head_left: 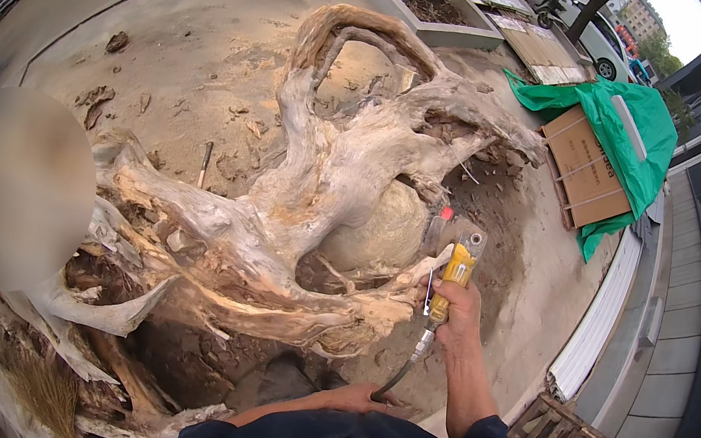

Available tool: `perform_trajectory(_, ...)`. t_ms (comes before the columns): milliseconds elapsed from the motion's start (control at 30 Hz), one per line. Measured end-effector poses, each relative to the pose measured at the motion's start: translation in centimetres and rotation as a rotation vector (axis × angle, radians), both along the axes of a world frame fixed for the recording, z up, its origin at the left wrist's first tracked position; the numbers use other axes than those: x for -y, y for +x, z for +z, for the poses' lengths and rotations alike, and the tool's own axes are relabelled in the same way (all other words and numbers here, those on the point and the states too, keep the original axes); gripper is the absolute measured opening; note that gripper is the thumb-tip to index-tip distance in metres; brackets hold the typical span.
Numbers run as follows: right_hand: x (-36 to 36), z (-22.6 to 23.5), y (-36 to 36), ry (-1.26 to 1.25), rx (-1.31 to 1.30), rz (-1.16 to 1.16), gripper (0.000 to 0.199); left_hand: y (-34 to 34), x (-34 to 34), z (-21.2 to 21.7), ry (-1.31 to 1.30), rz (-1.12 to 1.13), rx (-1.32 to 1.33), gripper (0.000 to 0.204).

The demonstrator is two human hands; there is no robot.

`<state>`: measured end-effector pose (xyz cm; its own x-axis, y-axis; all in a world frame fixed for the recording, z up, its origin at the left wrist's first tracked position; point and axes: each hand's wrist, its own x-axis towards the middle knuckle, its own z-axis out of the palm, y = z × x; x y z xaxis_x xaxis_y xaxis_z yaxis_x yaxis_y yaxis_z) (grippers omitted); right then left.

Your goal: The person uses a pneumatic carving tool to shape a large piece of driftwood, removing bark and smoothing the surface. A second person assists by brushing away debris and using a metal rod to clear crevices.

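A person leans over a large, pale root stump (303,176) lying on sandy ground (196,45). The right hand (456,310) is clenched round the handle of a yellow power tool (455,274), held at about 4 o'clock from the stump's middle. The tool's long axis runs nearly upright in the picture, tilted slightly toward 1 o'clock; its metal head points up and away from the person and meets the wood beside a rounded stone (380,232) lodged in the roots. A dark hose (400,374) leaves the handle's lower end toward 7 o'clock. The left hand (361,395) rests low by the stump's base, near the hose's end; whether it grips anything cannot be told. At 2 o'clock, a green tarp (640,134) drapes over a cardboard box (587,163).
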<state>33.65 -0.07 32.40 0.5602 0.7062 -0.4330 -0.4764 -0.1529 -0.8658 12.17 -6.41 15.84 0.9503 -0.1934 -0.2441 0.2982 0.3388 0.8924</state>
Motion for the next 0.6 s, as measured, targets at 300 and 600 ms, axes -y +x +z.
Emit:
perform_trajectory(300,6.1,-3.4,8.8,0.059,-0.13,-0.167,0.026,-20.6,4.2,-10.6,1.045,0.78,-0.726,0.022)
perform_trajectory(600,21.0,-10.9,18.0,-0.115,-0.348,-0.181,0.026,-26.3,29.6,-12.8,0.736,0.797,-1.477,0.042)
